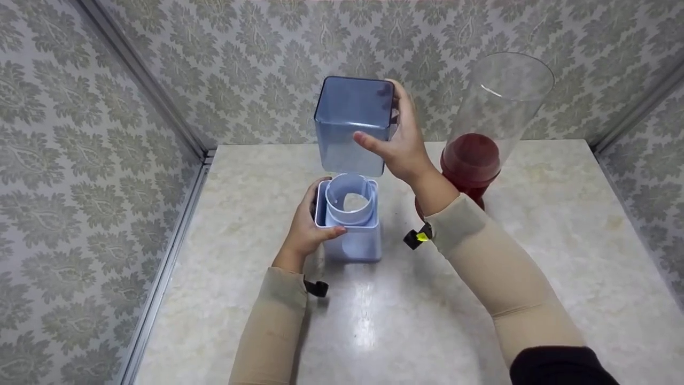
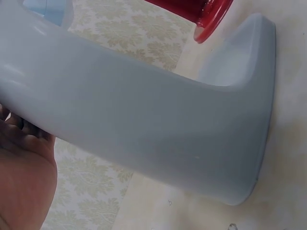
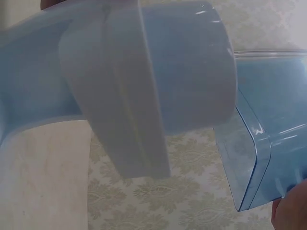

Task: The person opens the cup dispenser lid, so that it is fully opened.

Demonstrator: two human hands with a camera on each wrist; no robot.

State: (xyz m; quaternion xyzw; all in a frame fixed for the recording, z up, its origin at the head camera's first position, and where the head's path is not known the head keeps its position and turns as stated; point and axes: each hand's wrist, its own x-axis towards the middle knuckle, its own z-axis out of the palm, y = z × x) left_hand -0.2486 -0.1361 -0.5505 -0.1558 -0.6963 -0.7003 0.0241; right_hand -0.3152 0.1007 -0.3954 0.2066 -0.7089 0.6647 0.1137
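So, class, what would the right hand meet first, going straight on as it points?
The right hand, gripping the blue container, would probably meet the patterned wall behind the table; depth is unclear.

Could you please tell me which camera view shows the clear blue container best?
The head view: it shows the container nearly whole, in the right hand. The right wrist view crops it at the edge; the left wrist view has only a bluish corner patch, too unclear to identify.
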